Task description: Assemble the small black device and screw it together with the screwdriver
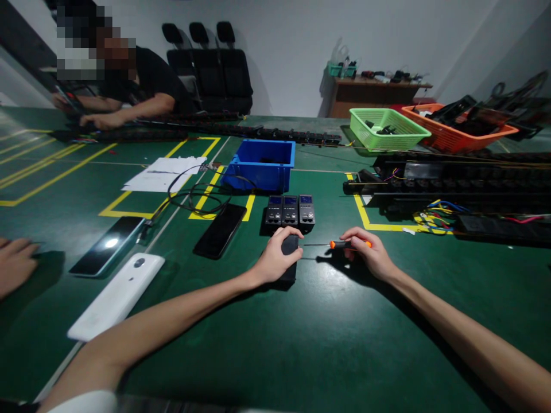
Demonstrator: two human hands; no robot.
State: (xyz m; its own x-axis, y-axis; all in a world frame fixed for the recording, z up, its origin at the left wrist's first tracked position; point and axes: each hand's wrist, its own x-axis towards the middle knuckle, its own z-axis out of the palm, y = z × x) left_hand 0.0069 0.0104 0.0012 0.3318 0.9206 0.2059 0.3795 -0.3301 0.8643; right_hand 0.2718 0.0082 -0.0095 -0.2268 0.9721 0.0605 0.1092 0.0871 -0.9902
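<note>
My left hand is closed around a small black box-shaped device resting on the green table. In my right hand is a screwdriver with an orange and black handle. Its thin shaft points left, and the tip is close to the right side of the black device; I cannot tell whether they touch. Just beyond my left hand, three black modules with small blue screens stand side by side.
Behind the modules stands a blue bin. Phones, a cable and papers lie left. Green and orange baskets, black rails and loose wires are right. A person works across the table; another hand rests left.
</note>
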